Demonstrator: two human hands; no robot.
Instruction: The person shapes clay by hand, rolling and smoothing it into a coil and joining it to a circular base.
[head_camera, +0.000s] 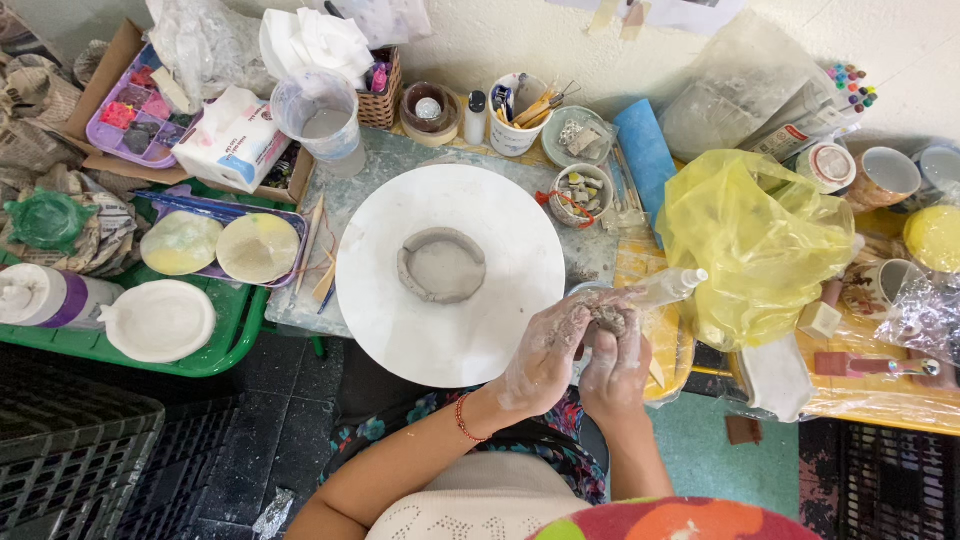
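Observation:
A low grey clay ring with a flat base (441, 265) sits in the middle of a round white board (380, 300). To the right of the board, both my hands work a small lump of grey clay (607, 318). My left hand (545, 355), coated in pale clay, pinches the lump from the left. My right hand (618, 365) cups it from below. A red bracelet circles my left wrist. The hands are over a yellow tray edge (670, 350), apart from the ring.
A yellow plastic bag (760, 240) and a clear squeeze bottle (668, 288) lie right of my hands. A green tray (235, 335) at left holds white dishes. Cups of tools, a measuring cup (322, 120), a tissue pack and a blue roll line the back.

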